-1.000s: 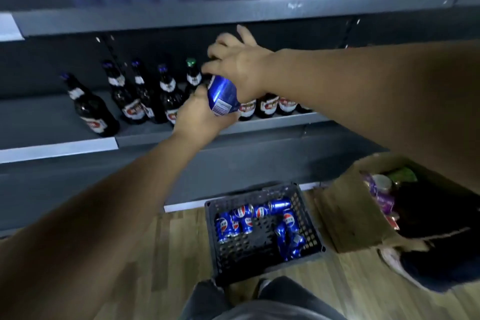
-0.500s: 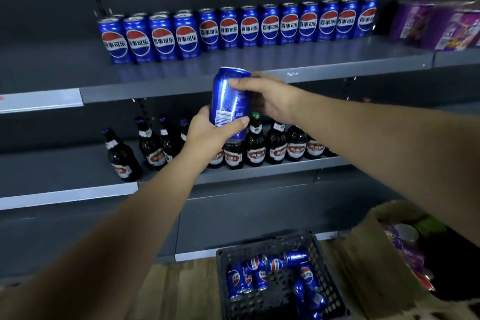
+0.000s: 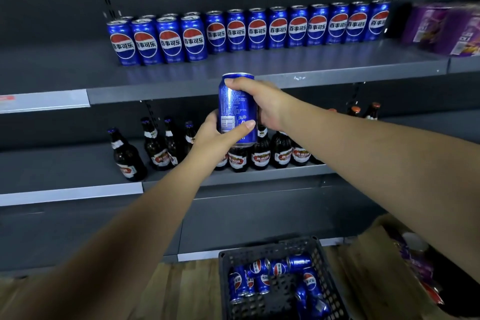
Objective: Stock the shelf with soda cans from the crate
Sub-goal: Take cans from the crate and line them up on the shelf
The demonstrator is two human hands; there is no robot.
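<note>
The upright blue aluminium soda can [image 3: 235,109] is held in the air in front of the edge of the upper grey metal shelf [image 3: 285,67], its barcode side facing the camera. The left hand [image 3: 213,135] grips its lower part, thumb curled across the front. The right hand [image 3: 267,102] grips it near the top, thumb across the front just under the rim. On that shelf stands a row of matching blue cans [image 3: 257,28], with blurred purple packs [image 3: 446,28] beside them. Brown glass bottles [image 3: 259,156] stand on the shelf below. On the wooden floor [image 3: 181,291], a dark plastic lattice crate [image 3: 328,286] holds more cans [image 3: 279,267] lying on their sides, beside what seems to be a cardboard box [image 3: 363,267].
</note>
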